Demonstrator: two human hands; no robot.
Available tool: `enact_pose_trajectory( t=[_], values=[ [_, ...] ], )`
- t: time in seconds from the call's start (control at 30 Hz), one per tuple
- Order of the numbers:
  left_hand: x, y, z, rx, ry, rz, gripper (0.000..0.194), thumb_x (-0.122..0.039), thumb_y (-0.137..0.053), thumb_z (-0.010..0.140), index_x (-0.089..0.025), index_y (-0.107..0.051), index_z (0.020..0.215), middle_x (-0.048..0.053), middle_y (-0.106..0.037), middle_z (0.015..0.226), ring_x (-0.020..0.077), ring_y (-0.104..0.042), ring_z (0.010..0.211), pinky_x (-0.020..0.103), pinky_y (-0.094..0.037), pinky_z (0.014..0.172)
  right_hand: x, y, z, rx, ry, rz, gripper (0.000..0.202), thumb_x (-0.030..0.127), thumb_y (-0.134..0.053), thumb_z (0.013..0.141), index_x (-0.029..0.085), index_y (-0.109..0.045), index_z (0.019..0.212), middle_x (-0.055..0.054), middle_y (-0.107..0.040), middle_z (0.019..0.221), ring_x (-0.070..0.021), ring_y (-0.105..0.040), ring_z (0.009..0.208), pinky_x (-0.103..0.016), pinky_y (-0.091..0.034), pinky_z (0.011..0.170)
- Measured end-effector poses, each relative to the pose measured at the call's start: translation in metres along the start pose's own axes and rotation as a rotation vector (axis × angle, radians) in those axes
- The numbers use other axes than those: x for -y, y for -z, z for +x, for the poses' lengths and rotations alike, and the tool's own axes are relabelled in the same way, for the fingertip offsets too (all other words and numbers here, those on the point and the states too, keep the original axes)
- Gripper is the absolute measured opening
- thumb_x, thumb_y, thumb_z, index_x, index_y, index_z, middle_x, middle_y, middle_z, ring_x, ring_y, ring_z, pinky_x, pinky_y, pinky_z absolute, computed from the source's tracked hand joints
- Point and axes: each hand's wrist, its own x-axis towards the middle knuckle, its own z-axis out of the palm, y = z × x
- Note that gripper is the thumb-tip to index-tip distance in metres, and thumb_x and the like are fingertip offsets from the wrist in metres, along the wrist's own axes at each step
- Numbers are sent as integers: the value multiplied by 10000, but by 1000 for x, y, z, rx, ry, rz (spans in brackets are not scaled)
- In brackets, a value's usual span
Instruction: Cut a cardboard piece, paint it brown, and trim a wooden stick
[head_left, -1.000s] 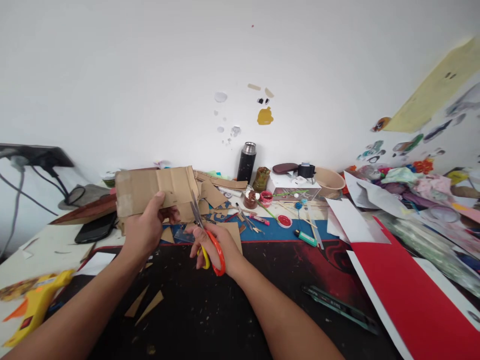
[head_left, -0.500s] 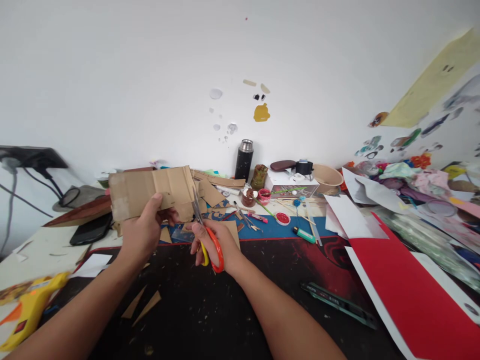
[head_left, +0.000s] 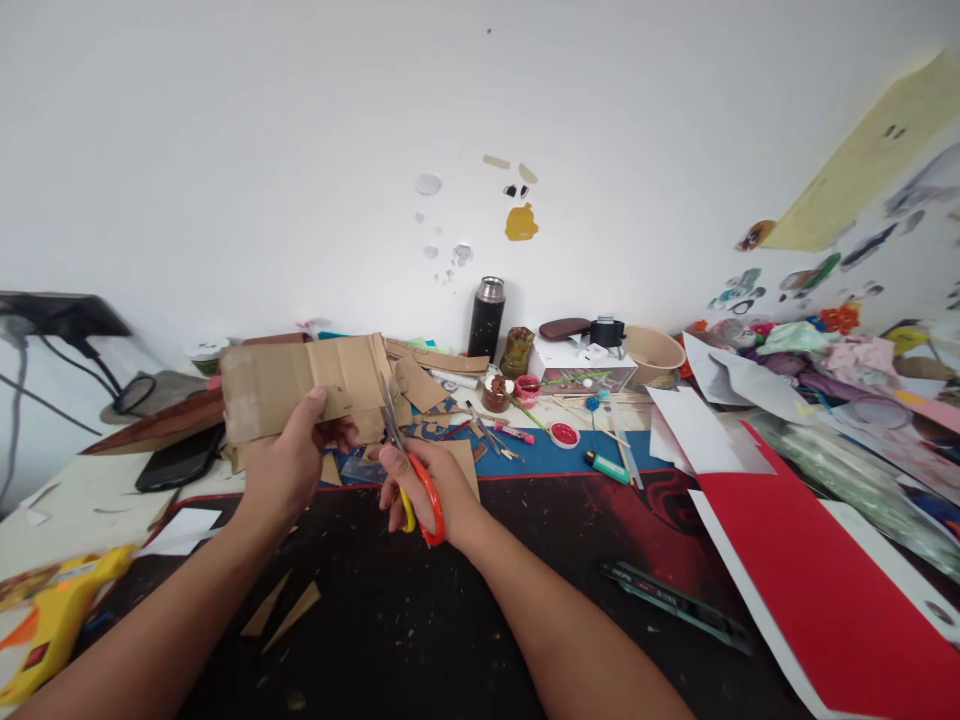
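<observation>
One left hand (head_left: 289,462), fingers pinched on cardboard (head_left: 279,382); one right hand (head_left: 450,488), fingers curled around scissors (head_left: 430,483).

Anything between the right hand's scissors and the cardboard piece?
Nothing visible. The scissors in the right hand have their blades at the right-hand end of the cardboard piece; the left hand holds it off to the left of them.

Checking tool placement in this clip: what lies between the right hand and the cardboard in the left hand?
The scissor blades, seen in the head view, reaching from the right hand to the right end of the cardboard.
</observation>
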Motion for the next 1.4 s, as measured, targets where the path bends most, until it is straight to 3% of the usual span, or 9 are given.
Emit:
enact_pose_trajectory(
  t=[0.5,1.1,1.4],
  values=[
    [10,6,-1,41,18,35,252,-381,-670,890,-190,-677,726,17,-626,550,188,-590,473,300,-494,465,2,-2,-1,-52,-2,-62,521,717,-635,927,204,-577,859,71,-549,564,-108,-545,372,-197,-404,368],
    [13,4,-3,0,20,62,254,-421,-704,860,-190,-658,765,21,-633,547,188,-589,465,302,-486,463,3,-2,-4,-102,44,-214,427,620,-630,983,219,-589,842,86,-485,473,-115,-517,349,-188,-361,340],
    [16,14,-1,44,-20,198,326,-454,-624,940,-222,-668,716,32,-656,579,208,-597,497,329,-511,497,0,2,-3,-51,25,-142,474,665,-676,929,191,-672,953,42,-608,583,-127,-594,408,-190,-419,377]
  ],
)
